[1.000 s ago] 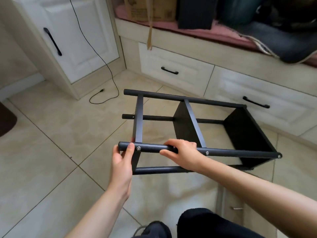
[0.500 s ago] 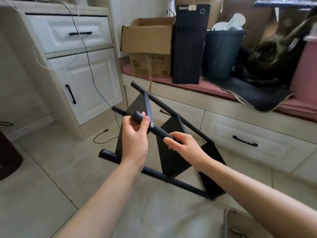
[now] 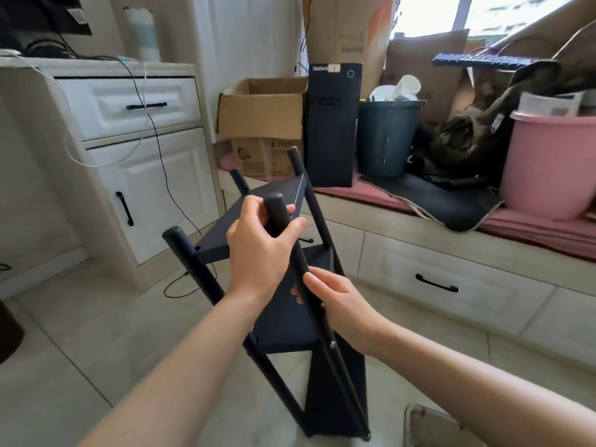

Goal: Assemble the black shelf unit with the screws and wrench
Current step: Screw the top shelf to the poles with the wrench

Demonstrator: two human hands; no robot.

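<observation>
Black shelf unit, 4 posts, near-upright

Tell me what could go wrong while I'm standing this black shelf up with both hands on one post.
Both the left hand and right hand grip the same post, so the tilted black shelf unit could twist or swing. Its bottom corner looks like the only floor contact and may slide on the smooth tile floor. The black cable lying near the cabinet could snag a leg.
</observation>
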